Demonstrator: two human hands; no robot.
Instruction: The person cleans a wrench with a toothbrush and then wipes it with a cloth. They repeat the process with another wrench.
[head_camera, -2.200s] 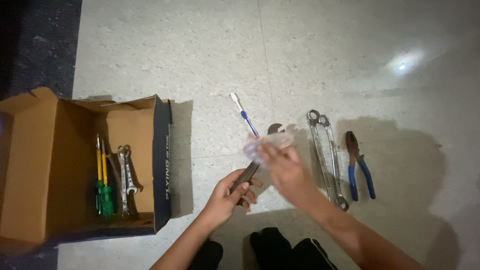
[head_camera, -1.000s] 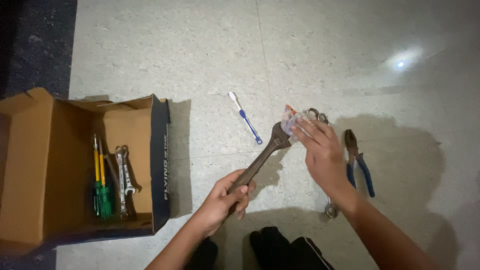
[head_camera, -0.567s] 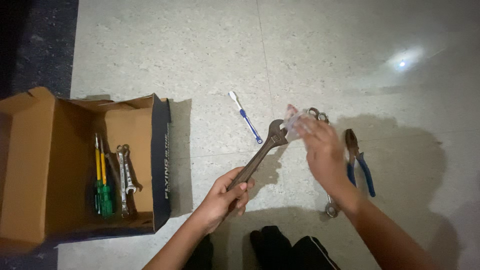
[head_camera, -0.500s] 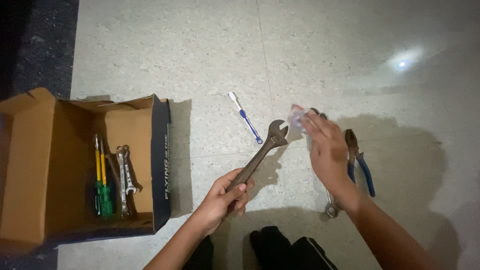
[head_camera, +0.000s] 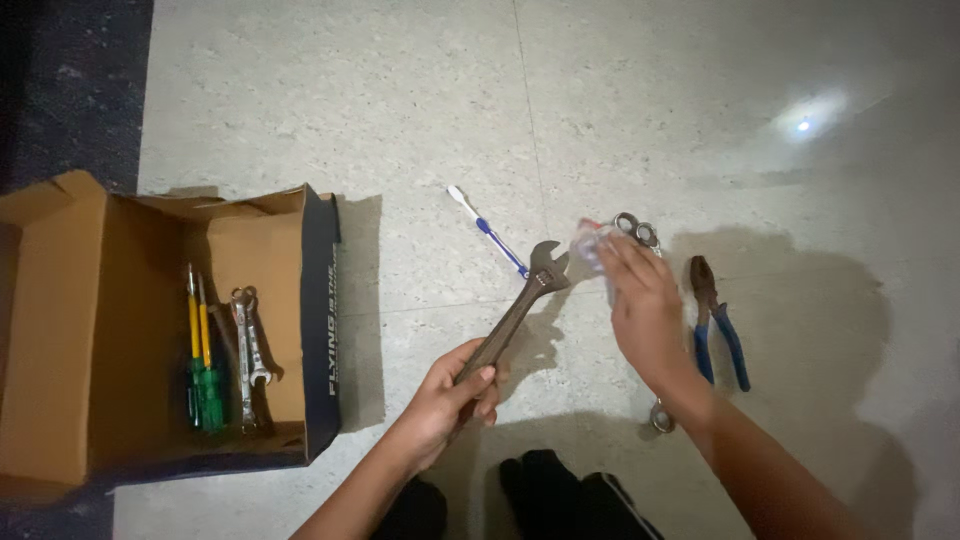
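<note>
Left hand (head_camera: 447, 397) is gripping the adjustable wrench (head_camera: 515, 315) by its handle, while right hand (head_camera: 640, 300) is pinching a small clear packet (head_camera: 590, 243) just beside the wrench head.

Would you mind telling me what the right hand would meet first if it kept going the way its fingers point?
Probably the ring ends of the combination wrenches on the floor, just beyond the right hand; height is unclear.

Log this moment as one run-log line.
left hand: grips dark metal adjustable wrench | right hand: holds small clear plastic piece beside wrench head
</note>
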